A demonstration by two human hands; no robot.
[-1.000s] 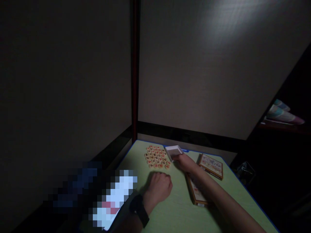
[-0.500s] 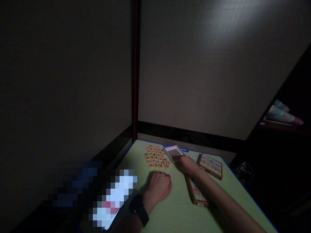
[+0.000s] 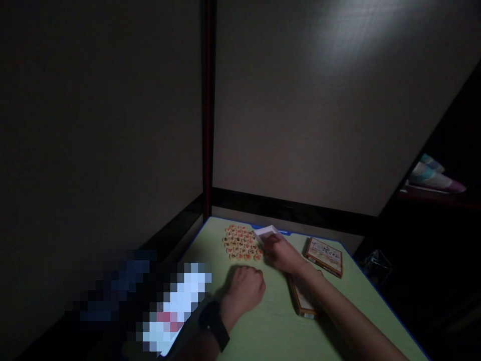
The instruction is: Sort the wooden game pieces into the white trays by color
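Round wooden Chinese chess pieces with red and dark characters lie face up, close together in rows, on the green table. Right beside them is an open white box, partly covered by my right hand. The fingers of that hand are curled over the box's near side; anything between them is too small and dark to make out. My left hand, with a dark watch on the wrist, rests closed on the table just in front of the pieces. Its fingers are folded under, and nothing shows in them.
Two flat boxes with printed lids are at the right: one box behind my right forearm, another box partly under it. The green table has a blue edge and stands against the walls. A blurred bright screen is at lower left.
My right hand has shifted slightly left, over the white box, and covers more of its inside. My left hand stays in place. The view has moved very slightly.
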